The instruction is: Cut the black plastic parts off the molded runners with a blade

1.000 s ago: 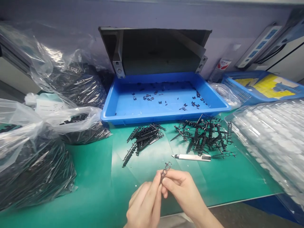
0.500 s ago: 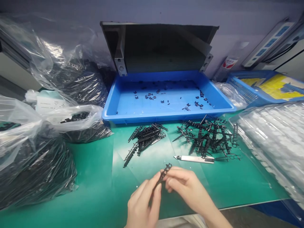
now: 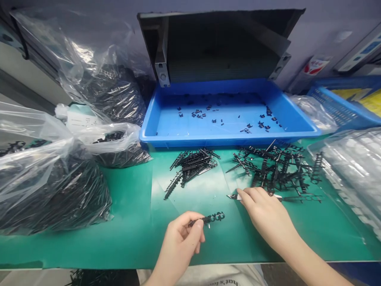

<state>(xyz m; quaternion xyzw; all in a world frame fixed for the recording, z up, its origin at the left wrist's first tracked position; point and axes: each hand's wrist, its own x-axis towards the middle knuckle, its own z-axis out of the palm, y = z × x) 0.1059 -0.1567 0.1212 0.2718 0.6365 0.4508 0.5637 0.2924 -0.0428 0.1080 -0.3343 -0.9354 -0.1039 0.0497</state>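
My left hand (image 3: 182,238) pinches one end of a small black plastic strip (image 3: 212,218), holding it level just above the green mat. My right hand (image 3: 263,212) lies over a white utility knife (image 3: 233,196) on the mat, fingers curled onto its body so that only the knife's tip shows. Just beyond that hand lies a tangled heap of black plastic sprues (image 3: 276,169). A neater pile of black strips (image 3: 192,165) lies in the middle of the mat. Behind both stands a blue tray (image 3: 149,133) with several tiny black pieces scattered on its floor.
Clear bags full of black parts (image 3: 53,186) crowd the left side. A dark slatted panel (image 3: 220,47) leans behind the tray. Clear blister trays (image 3: 354,167) and a blue basket (image 3: 342,103) fill the right. The table's front edge runs just below my hands.
My right hand let go of the black strip and moved right and forward onto the utility knife. My left hand keeps the strip, now held level. The camera tilted down and shifted left.
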